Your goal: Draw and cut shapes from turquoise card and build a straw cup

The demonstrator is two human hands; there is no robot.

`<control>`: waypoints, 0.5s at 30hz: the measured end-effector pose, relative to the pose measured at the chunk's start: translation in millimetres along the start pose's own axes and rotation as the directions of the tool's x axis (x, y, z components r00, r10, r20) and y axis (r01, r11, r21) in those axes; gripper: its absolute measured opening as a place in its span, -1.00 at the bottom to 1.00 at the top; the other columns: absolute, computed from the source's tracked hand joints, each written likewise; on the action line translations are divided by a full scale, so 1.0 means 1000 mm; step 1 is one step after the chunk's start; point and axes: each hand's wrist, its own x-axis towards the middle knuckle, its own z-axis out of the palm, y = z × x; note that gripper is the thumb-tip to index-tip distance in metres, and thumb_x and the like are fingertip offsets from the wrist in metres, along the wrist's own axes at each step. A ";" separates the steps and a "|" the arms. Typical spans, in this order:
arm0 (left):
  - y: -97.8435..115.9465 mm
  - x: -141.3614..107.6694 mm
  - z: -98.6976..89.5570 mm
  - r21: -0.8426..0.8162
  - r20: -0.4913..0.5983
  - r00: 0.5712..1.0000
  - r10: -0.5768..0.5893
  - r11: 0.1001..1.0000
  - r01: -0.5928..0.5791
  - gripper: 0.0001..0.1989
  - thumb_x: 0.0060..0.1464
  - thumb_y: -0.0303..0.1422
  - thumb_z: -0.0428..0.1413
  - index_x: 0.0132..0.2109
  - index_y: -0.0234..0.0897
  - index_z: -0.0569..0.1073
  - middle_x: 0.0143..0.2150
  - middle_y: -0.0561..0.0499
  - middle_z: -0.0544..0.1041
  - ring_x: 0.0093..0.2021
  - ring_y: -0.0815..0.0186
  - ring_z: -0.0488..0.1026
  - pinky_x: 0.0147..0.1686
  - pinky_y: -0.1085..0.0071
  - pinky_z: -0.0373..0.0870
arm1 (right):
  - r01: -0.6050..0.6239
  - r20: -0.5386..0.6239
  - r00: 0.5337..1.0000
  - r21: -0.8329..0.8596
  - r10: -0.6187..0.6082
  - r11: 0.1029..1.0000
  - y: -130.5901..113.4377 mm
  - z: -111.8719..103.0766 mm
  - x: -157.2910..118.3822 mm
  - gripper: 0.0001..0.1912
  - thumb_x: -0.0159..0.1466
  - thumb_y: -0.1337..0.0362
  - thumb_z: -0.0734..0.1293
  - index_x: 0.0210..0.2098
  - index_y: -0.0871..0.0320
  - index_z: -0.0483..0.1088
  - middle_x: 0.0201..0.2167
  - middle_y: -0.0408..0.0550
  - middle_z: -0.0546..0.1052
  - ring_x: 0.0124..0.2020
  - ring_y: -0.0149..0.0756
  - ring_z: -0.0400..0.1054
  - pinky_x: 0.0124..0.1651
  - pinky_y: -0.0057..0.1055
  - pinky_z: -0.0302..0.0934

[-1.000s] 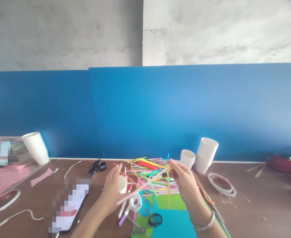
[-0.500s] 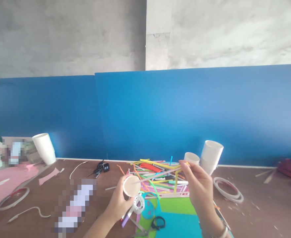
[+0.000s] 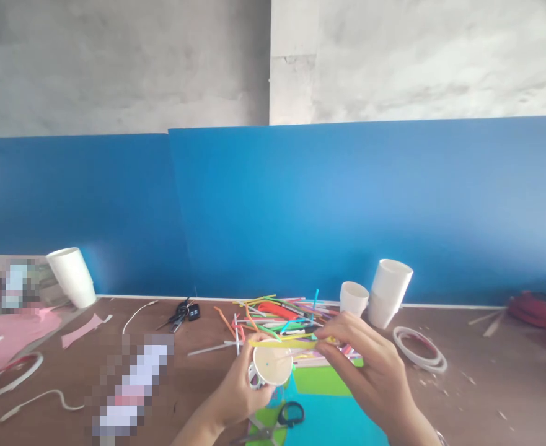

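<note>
My left hand [image 3: 238, 387] is wrapped round a white paper cup [image 3: 273, 371], its mouth tilted toward me. Between the thumb and fingertips of my right hand [image 3: 365, 365] is a yellow straw [image 3: 284, 344]. It stretches left across the cup's far rim. A pale, thin stick or straw runs from the same fingers over the cup's mouth; whether its end is inside I cannot tell. Just below the hands lie scissors [image 3: 275, 424] on blue and green sheets [image 3: 331, 415]. Part of a white ring-shaped thing shows between my left hand and the cup.
Behind the hands spreads a pile of coloured straws [image 3: 258, 325] with a red-orange tool [image 3: 277, 308]. Paper cups [image 3: 388, 294] stand stacked at right, another cup [image 3: 354, 298] beside them, more [image 3: 71, 277] at left. Keys [image 3: 186, 311], a white coil [image 3: 420, 350] and a blue partition [image 3: 347, 204] surround this.
The cup has moved right, and my right hand has come lower and closer to it. The yellow straw, earlier hanging bent from my fingers, now lies level across the cup's rim.
</note>
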 end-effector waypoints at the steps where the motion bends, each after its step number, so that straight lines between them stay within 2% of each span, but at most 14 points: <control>1: 0.002 0.000 0.000 -0.016 0.012 1.000 -0.011 1.000 0.011 -0.46 -0.10 -0.60 0.10 0.05 -0.21 0.18 0.03 -0.10 0.34 0.05 0.21 0.30 0.04 0.32 0.21 | -0.006 0.009 1.000 0.000 0.006 1.000 0.000 0.000 0.000 -0.91 0.22 0.42 0.30 -0.30 0.11 0.38 -0.47 -0.10 0.50 -0.44 -0.32 0.36 -0.40 -0.39 0.26; 5: 0.008 0.000 -0.001 -0.053 0.037 0.998 -0.056 0.997 0.058 -0.46 -0.12 -0.59 0.10 0.04 -0.22 0.19 0.00 -0.09 0.35 0.02 0.21 0.31 0.02 0.33 0.21 | -0.054 0.061 0.997 -0.001 0.054 0.999 0.000 -0.002 -0.003 -0.92 0.23 0.39 0.29 -0.30 0.09 0.39 -0.44 -0.08 0.51 -0.41 -0.28 0.39 -0.38 -0.36 0.28; 10: 0.006 0.000 -0.001 -0.115 0.074 0.993 -0.090 0.989 0.098 -0.41 -0.15 -0.57 0.13 0.06 -0.21 0.18 0.00 -0.08 0.33 -0.03 0.22 0.32 -0.06 0.37 0.26 | -0.106 0.102 0.989 -0.006 0.106 0.994 0.001 -0.003 -0.004 -0.92 0.24 0.35 0.28 -0.32 0.09 0.42 -0.46 -0.08 0.50 -0.42 -0.28 0.38 -0.40 -0.36 0.27; 15: 0.005 0.000 0.000 -0.151 0.088 0.992 -0.094 0.983 0.107 -0.46 -0.12 -0.55 0.12 0.04 -0.20 0.19 -0.06 -0.04 0.34 -0.11 0.27 0.33 -0.14 0.43 0.28 | -0.107 0.104 0.989 0.004 0.106 0.994 0.000 -0.004 -0.003 -0.93 0.24 0.35 0.29 -0.33 0.10 0.42 -0.47 -0.09 0.49 -0.43 -0.31 0.36 -0.40 -0.38 0.26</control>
